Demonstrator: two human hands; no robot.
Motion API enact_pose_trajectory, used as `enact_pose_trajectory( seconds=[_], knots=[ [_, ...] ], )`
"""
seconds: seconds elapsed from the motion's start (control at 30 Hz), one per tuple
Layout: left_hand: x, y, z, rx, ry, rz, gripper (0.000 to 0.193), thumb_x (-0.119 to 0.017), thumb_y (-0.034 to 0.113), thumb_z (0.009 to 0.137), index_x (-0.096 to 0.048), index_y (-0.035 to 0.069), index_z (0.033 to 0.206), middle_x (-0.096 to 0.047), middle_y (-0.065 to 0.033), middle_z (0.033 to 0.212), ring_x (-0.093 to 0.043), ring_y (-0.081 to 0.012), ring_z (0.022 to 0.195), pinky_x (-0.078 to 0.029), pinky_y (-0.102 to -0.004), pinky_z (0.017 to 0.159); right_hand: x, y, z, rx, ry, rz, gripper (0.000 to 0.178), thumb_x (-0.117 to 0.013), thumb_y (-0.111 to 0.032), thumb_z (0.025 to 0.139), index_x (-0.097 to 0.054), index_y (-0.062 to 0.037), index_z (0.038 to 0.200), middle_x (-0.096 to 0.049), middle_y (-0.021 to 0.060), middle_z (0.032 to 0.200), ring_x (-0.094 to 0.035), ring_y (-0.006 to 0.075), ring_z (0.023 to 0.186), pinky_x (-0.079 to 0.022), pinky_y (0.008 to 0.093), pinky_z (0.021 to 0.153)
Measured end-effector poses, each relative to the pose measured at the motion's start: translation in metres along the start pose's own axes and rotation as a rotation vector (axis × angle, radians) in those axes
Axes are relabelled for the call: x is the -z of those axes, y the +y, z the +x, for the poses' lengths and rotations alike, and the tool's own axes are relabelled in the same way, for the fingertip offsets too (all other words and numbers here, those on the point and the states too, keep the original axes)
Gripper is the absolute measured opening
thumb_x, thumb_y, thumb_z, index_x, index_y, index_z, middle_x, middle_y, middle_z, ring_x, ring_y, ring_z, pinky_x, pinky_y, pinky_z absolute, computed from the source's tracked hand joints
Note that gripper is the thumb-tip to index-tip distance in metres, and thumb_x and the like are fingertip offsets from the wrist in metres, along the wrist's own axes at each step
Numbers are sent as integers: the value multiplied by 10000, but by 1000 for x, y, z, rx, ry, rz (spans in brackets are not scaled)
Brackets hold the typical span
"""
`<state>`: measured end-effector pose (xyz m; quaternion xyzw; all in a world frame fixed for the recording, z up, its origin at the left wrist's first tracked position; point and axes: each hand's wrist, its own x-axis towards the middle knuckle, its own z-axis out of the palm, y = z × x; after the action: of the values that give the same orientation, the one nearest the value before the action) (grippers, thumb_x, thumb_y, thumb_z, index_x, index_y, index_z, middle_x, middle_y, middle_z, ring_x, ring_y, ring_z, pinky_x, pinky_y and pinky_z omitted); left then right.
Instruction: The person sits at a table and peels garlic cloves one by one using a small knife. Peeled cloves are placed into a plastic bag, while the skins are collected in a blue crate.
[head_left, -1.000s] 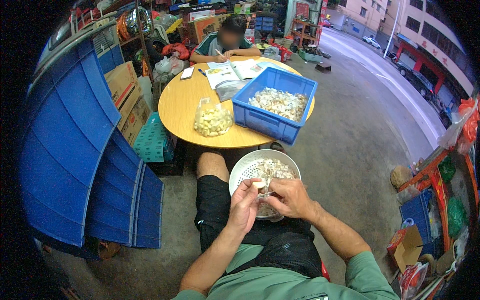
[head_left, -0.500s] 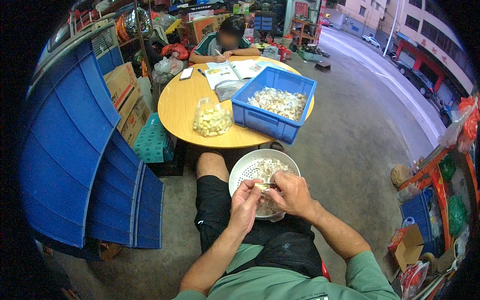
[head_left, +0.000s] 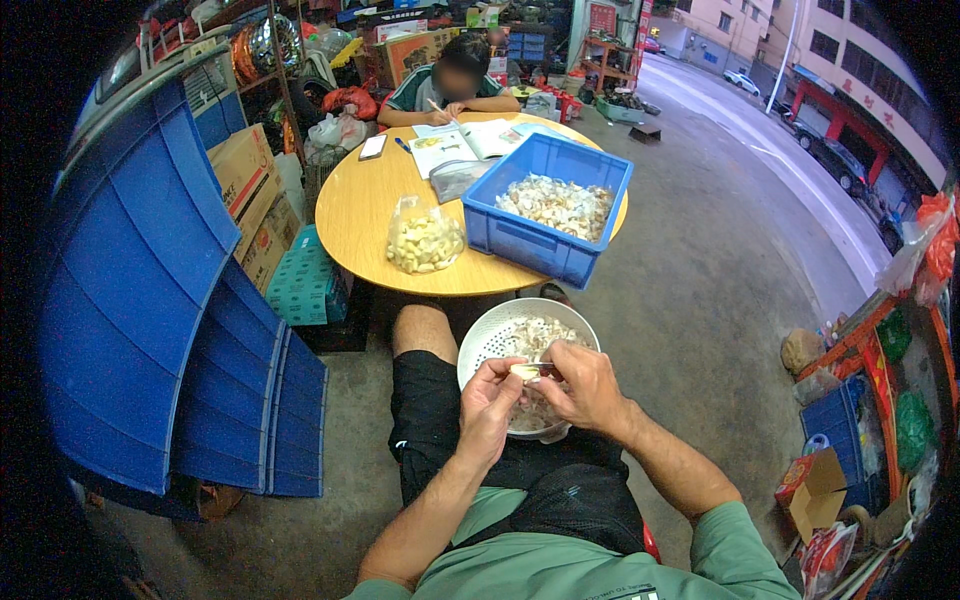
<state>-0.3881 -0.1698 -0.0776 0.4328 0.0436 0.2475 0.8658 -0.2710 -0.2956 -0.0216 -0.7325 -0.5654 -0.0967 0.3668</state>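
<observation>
My left hand [head_left: 485, 408] pinches a pale garlic clove [head_left: 524, 373] between thumb and fingertips. A small knife [head_left: 545, 366] is gripped in my right hand [head_left: 585, 385], its blade lying against the clove; most of its handle is hidden by the fingers. Both hands are closed and meet over a white colander [head_left: 476, 340] on my lap, which holds loose garlic cloves and papery skins [head_left: 540, 332]. Beyond it, a clear plastic bag of peeled cloves [head_left: 426, 242] sits on the round wooden table [head_left: 345, 215].
To the bag's right, a blue plastic crate [head_left: 530, 242] of unpeeled garlic stands by the table edge. Across the table a person [head_left: 455, 90] writes in an open book [head_left: 445, 150]. Blue panels [head_left: 140, 300] rise at left; an orange rack [head_left: 850, 335] with bags stands at right.
Both hands stay in nearly the same place over the colander. The knife blade has shifted slightly on the clove.
</observation>
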Motion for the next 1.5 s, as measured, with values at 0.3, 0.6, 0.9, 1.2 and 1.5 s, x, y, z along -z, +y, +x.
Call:
enact_pose_trajectory(
  seconds=[0.3,0.6,0.9,1.2,1.5],
  knots=[
    [5,-2,2,-56,-26,80,199,-613,101,987,-598,6,1162,-654,-53,1090,-608,-92,919,-497,-233,783,-1,2,0,36,10,-30,262,-746,-190,795,-535,-37,824,-593,149,750,-631,358,709,-499,453,630],
    [1,3,2,-137,-34,287,182,-620,127,992,-593,13,1131,-653,-50,1075,-607,-94,922,-496,-238,799,5,3,0,130,-10,-126,279,-755,-213,774,-540,-41,823,-585,136,773,-624,346,715,-495,455,631],
    [3,4,1,-148,-29,325,168,-620,122,992,-597,14,1119,-645,-45,1049,-595,-93,910,-491,-239,799,-2,4,-1,102,17,-59,263,-765,-192,768,-556,-43,818,-587,140,754,-625,347,706,-491,456,631],
    [-1,6,0,-132,-4,266,161,-609,103,993,-596,5,1120,-642,-51,1035,-586,-82,862,-494,-233,760,-5,6,-5,26,29,63,253,-755,-177,782,-550,-33,819,-600,152,754,-628,361,704,-492,448,627],
    [-2,5,1,-126,18,194,175,-614,104,989,-572,3,1125,-644,-64,1001,-588,-84,823,-495,-232,733,-8,7,-5,19,34,55,249,-739,-176,802,-535,-35,793,-587,157,724,-622,360,680,-486,448,610]
  ],
)
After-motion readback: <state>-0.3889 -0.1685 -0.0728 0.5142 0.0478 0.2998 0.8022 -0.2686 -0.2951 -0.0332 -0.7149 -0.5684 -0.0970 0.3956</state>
